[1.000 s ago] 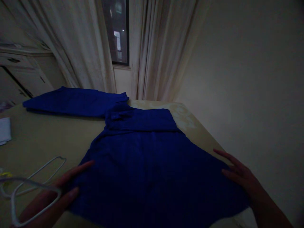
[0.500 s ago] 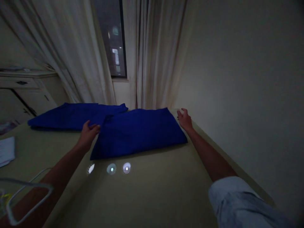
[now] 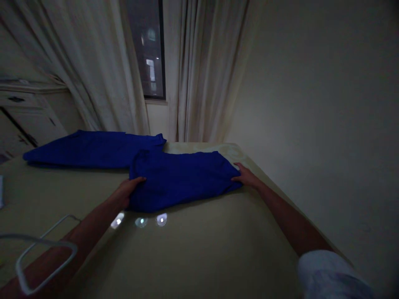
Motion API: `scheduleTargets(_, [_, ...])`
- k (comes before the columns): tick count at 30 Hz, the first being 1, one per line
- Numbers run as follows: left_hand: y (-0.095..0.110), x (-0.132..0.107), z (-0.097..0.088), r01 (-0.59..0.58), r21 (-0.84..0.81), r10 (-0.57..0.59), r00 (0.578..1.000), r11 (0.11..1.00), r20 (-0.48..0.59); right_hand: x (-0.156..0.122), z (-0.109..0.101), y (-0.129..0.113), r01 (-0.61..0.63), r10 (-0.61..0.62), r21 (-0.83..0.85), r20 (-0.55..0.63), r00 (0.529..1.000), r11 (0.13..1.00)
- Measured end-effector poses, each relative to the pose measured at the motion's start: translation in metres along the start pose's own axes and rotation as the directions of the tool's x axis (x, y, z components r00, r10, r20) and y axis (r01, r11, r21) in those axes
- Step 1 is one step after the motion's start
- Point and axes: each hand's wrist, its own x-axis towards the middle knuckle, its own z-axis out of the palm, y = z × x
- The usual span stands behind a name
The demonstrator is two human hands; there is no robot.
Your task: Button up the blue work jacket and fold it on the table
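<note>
Cream curtains (image 3: 84, 70) frame a dark window (image 3: 149, 50) behind an olive tabletop (image 3: 202, 257). My left hand (image 3: 127, 192) lies against one end of a folded blue garment (image 3: 183, 182), my right hand (image 3: 246, 175) against the other, fingers lightly curled; whether either pinches the cloth I cannot tell. Even pressure from both ends should keep the fold from bunching. Beyond it lies a second blue garment (image 3: 90, 149), and a white hanger (image 3: 75, 249) shows near my left forearm (image 3: 90, 214).
</note>
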Motion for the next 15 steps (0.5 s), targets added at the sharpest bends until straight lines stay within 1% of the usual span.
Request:
scheduleTargets(1, [-0.013, -0.019, 0.015, 0.026, -0.026, -0.023, 0.993, 0.999, 0.119, 0.005, -0.013, 0.000, -0.068, 0.058, -0.074, -0.128, 0.990, 0.995])
scheduleTargets(2, [-0.027, -0.040, 0.028, 0.000, -0.043, 0.012, 0.963, 0.999, 0.269, 0.009, -0.026, -0.001, -0.153, 0.109, -0.142, -0.276, 0.955, 0.978])
scheduleTargets(3, [-0.040, -0.061, 0.037, -0.043, -0.020, 0.047, 0.877, 0.999, 0.477, 0.012, -0.038, -0.003, -0.227, 0.137, -0.184, -0.403, 0.905, 0.956])
scheduleTargets(4, [-0.052, -0.080, 0.041, -0.093, 0.023, 0.051, 0.720, 0.995, 0.692, 0.013, -0.047, -0.007, -0.266, 0.143, -0.203, -0.474, 0.869, 0.942])
scheduleTargets(5, [-0.061, -0.095, 0.041, -0.155, 0.103, -0.014, 0.488, 0.983, 0.873, 0.010, -0.052, -0.013, -0.259, 0.135, -0.207, -0.476, 0.869, 0.943])
scheduleTargets(6, [-0.065, -0.105, 0.037, -0.240, 0.174, -0.102, 0.286, 0.955, 0.953, 0.003, -0.053, -0.021, -0.208, 0.108, -0.200, -0.422, 0.900, 0.957])
scheduleTargets(7, [-0.065, -0.108, 0.030, -0.304, 0.227, -0.191, 0.145, 0.925, 0.971, -0.008, -0.049, -0.030, -0.125, 0.058, -0.185, -0.331, 0.942, 0.975])
scheduleTargets(8, [-0.061, -0.105, 0.022, -0.349, 0.266, -0.250, 0.091, 0.899, 0.964, -0.024, -0.040, -0.041, -0.028, -0.008, -0.162, -0.219, 0.976, 0.986])
scheduleTargets(9, [-0.054, -0.095, 0.015, -0.376, 0.287, -0.257, 0.130, 0.881, 0.958, -0.043, -0.027, -0.052, 0.071, -0.090, -0.141, -0.129, 0.988, 0.987])
scheduleTargets(10, [-0.045, -0.081, 0.009, -0.392, 0.293, -0.207, 0.246, 0.872, 0.947, -0.065, -0.011, -0.064, 0.155, -0.164, -0.134, -0.060, 0.985, 0.979])
scheduleTargets(11, [-0.036, -0.062, 0.004, -0.413, 0.287, -0.103, 0.413, 0.864, 0.905, -0.089, 0.007, -0.076, 0.227, -0.228, -0.130, 0.009, 0.974, 0.965])
scheduleTargets(12, [-0.027, -0.040, 0.002, -0.458, 0.281, 0.050, 0.587, 0.844, 0.808, -0.113, 0.027, -0.088, 0.280, -0.272, -0.125, 0.075, 0.959, 0.952])
scheduleTargets(13, [-0.019, -0.018, 0.002, -0.513, 0.296, 0.223, 0.726, 0.806, 0.650, -0.136, 0.046, -0.099, 0.314, -0.297, -0.122, 0.137, 0.945, 0.942])
scheduleTargets(14, [-0.011, 0.005, 0.003, -0.562, 0.337, 0.388, 0.798, 0.755, 0.462, -0.155, 0.063, -0.109, 0.338, -0.313, -0.122, 0.185, 0.931, 0.933])
scheduleTargets(15, [-0.005, 0.027, 0.004, -0.594, 0.410, 0.519, 0.804, 0.692, 0.289, -0.169, 0.078, -0.118, 0.358, -0.326, -0.119, 0.224, 0.918, 0.926])
